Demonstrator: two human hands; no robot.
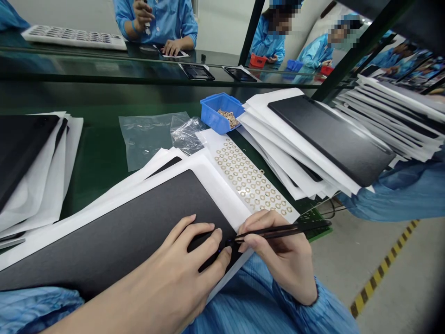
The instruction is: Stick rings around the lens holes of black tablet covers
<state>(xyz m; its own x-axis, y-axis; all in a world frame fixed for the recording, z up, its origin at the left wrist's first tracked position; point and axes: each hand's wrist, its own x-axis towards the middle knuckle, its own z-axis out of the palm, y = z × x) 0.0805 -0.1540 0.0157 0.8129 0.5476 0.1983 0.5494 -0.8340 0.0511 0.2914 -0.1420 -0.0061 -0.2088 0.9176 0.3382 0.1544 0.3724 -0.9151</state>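
A flat black panel, like a tablet's back cover, lies on white paper in front of me. Spread over its right end, my left hand presses down with its fingers apart. My right hand grips black tweezers between thumb and fingers. Their tips meet the panel's right corner by a small dark round spot, close to my left fingertips. What the tips pinch, if anything, is too small to tell. Just beyond lies a white sheet with rows of small gold-coloured rings.
A blue bin holds small brass-coloured parts. Clear plastic bags lie beside it. Papered black panels are stacked at left and right. Co-workers in blue sit beyond a raised shelf. A metal tool lies at far left.
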